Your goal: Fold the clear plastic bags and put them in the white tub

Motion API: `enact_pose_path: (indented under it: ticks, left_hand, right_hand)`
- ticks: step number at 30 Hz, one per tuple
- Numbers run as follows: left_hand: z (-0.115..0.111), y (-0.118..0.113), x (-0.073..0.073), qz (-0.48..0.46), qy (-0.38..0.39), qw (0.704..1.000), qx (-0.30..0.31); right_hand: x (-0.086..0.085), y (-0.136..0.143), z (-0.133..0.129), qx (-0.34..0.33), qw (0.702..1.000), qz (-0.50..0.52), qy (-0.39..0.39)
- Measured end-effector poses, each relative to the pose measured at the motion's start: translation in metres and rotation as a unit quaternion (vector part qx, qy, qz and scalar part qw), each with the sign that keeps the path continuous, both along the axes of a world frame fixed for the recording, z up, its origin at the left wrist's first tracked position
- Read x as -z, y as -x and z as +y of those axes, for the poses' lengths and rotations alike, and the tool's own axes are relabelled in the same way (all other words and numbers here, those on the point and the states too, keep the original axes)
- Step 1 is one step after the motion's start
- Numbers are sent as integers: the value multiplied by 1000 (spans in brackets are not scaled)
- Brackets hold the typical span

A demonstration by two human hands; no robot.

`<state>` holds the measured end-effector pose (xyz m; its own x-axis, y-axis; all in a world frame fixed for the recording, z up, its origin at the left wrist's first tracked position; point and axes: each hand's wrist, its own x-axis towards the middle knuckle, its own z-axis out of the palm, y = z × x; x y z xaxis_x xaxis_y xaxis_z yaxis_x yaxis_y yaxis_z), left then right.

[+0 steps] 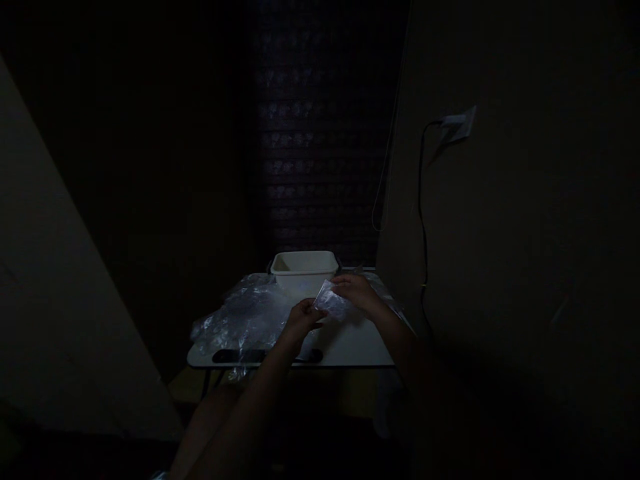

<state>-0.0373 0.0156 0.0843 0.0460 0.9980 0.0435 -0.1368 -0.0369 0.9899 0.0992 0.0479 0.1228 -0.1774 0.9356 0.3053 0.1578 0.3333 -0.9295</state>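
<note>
Both of my hands are raised over a small white table (345, 347), gripping one clear plastic bag (331, 300) between them. My left hand (301, 319) is closed on the bag's left edge, thumb and fingers pinched. On the upper right side, my right hand (354, 290) is closed over the same bag. The bag looks thin, shiny and flat; whether anything is inside I cannot tell in the dim light. Just behind my hands stands a white plastic basin (305, 267) with dark handles. Crumpled clear plastic (245, 313) covers the table's left part.
A dark slot (240, 357) runs along the table's front edge. More clear plastic (385, 287) lies at the right. A black cable (423, 227) hangs from a wall outlet (456, 123) on the right, and a looped cord dangles beside the dark window blind (290, 167).
</note>
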Motion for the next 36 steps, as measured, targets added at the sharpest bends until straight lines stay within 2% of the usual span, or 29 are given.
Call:
enact_pose_path:
  ticks: [3,8,11,14,17,21,25,29,33,36]
  left_hand:
    - [0,0,-1,-10,-31,999,-18]
    - [6,-1,3,-42,-41,998,7]
    - [6,1,5,-93,-48,994,-15]
    - [5,3,3,-133,-57,989,-34]
    - [5,3,2,-137,-44,988,-55]
    - [4,-4,6,-81,-11,996,-39]
    - [1,-7,5,-47,-17,999,-20]
    - [3,0,1,-74,-47,996,-33]
    - [4,1,0,-60,-67,996,3]
    - [4,-2,1,-59,-59,997,2]
  right_hand:
    - [3,0,1,-22,999,-25,-10]
    - [2,5,-3,-40,999,-33,6]
    - [-1,5,-6,-76,996,-35,30]
    - [-2,4,-8,-103,989,-79,64]
    - [-3,6,-8,-57,992,-79,79]
    - [-6,8,-7,10,998,-4,57]
    - [-7,6,-4,22,999,17,35]
    - [-3,1,-3,-17,999,-12,34]
    - [-1,2,-7,-95,992,-40,74]
    - [0,5,-9,-102,990,-26,99]
